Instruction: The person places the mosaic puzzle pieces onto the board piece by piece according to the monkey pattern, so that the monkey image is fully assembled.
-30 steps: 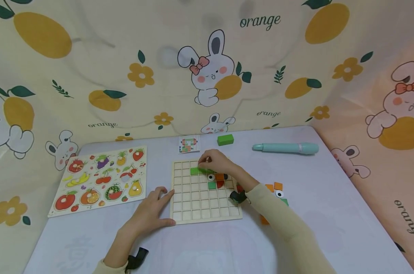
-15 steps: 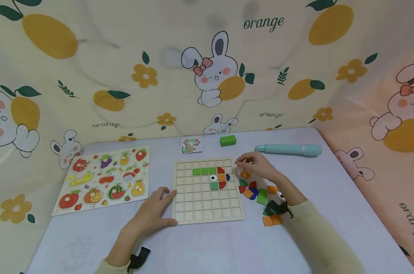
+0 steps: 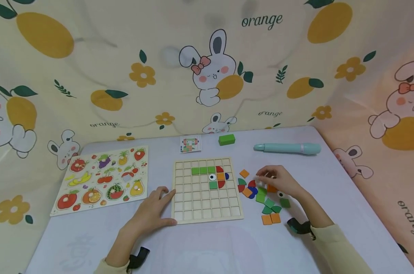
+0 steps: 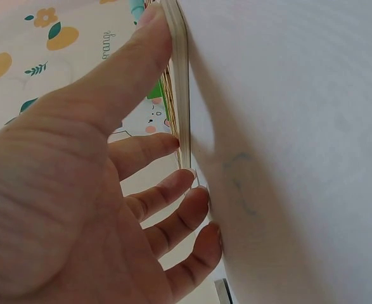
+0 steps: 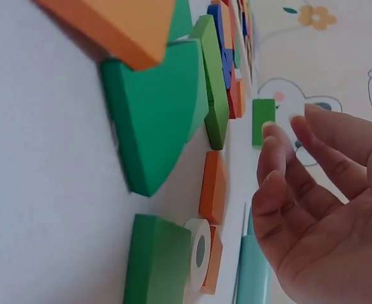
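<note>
A wooden grid board (image 3: 193, 209) lies mid-table. On it are a row of light green tiles (image 3: 203, 170), an eye tile (image 3: 212, 177), an orange square (image 3: 221, 176), red rounded pieces (image 3: 221, 184), a blue rounded piece (image 3: 226, 176) and a darker green square (image 3: 213, 185). My left hand (image 3: 150, 211) rests at the board's left side, thumb and index finger touching its edge (image 4: 180, 82). My right hand (image 3: 280, 180) hovers above loose tiles right of the board, fingers loosely bent, nothing held. Below it lie green quarter-round pieces (image 5: 154, 114), orange squares (image 3: 271, 219) and another eye tile (image 5: 199, 253).
Behind the board lie a pattern card (image 3: 190, 144) and a green block (image 3: 226, 139). A fruit puzzle board (image 3: 102, 182) is on the left. At the back right lies a teal pen-shaped object (image 3: 287, 148). A printed cloth (image 3: 172, 30) hangs behind the table.
My right hand has left the light green row on the board and moved right, over the loose tiles. The left hand has stayed at the board's edge.
</note>
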The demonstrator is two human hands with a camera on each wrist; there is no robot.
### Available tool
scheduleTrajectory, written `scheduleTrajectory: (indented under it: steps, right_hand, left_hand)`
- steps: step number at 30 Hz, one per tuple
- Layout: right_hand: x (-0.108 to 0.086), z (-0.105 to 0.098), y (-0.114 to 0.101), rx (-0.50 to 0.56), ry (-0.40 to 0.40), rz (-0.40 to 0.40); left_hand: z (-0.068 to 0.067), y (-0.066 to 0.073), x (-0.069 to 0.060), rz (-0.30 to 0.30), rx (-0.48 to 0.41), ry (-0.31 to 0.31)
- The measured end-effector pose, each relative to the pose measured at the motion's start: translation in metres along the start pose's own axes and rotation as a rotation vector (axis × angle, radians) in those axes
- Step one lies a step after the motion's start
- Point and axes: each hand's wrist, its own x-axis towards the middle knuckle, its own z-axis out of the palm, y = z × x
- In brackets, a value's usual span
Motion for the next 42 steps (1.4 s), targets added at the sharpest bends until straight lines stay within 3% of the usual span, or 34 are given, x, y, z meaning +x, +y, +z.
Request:
scheduleTrajectory:
  steps: [6,15,34,42]
  right_hand:
    - [0.002,0.008,-0.001,-0.063,0.001,-0.028]
    - [0.008,0.021,-0.003,-0.249,-0.042,0.007]
    - [0.004,0.015,-0.002,-0.290,-0.093,0.003]
    - [0.003,0.019,-0.005,-0.251,-0.088,0.030]
  left_hand:
    - [0.001,-0.001,0.000,0.005,-0.003,0.009]
    - [0.001,0.000,0.000,-0.009,-0.009,-0.006]
    - [0.001,0.000,0.000,-0.008,-0.003,0.000]
    - [0.000,0.002,0.000,-0.024,-0.014,-0.006]
